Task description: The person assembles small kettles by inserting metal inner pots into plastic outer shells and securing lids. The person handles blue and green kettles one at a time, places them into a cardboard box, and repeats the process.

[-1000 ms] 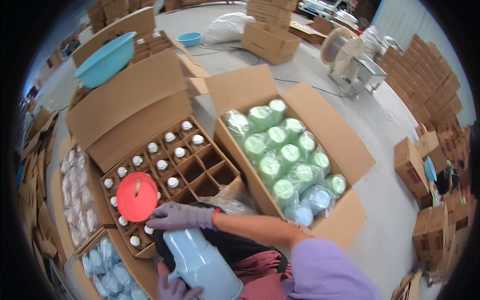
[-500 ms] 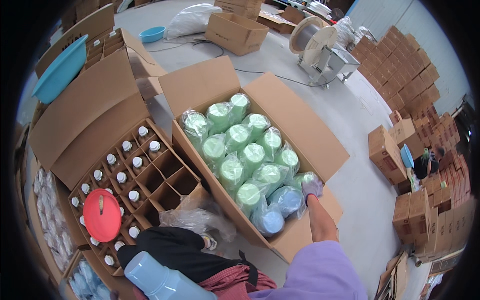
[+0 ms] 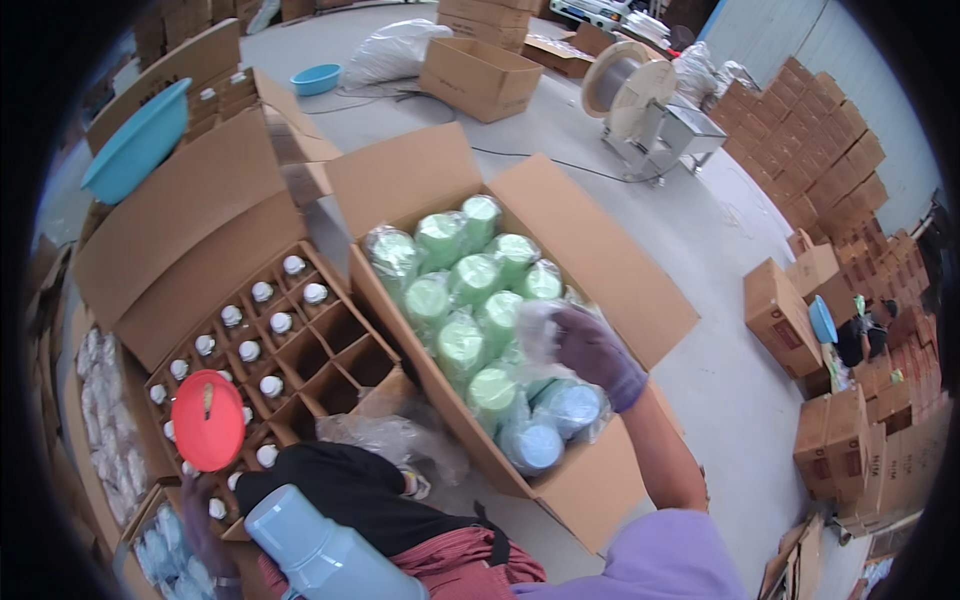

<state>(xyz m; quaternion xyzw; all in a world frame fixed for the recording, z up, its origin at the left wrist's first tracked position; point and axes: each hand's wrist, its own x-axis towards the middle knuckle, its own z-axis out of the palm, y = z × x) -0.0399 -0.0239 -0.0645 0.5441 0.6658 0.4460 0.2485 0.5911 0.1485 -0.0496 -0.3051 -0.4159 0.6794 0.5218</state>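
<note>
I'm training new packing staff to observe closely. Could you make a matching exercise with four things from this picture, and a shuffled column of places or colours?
1. Jug
2. Dish
3. Right hand
4. Reel

A. On the floor, beyond the boxes
B. Over white caps
C. Light blue
D. Above the open box of green wrapped items

Right pairs: 1-C, 2-B, 3-D, 4-A.
</note>
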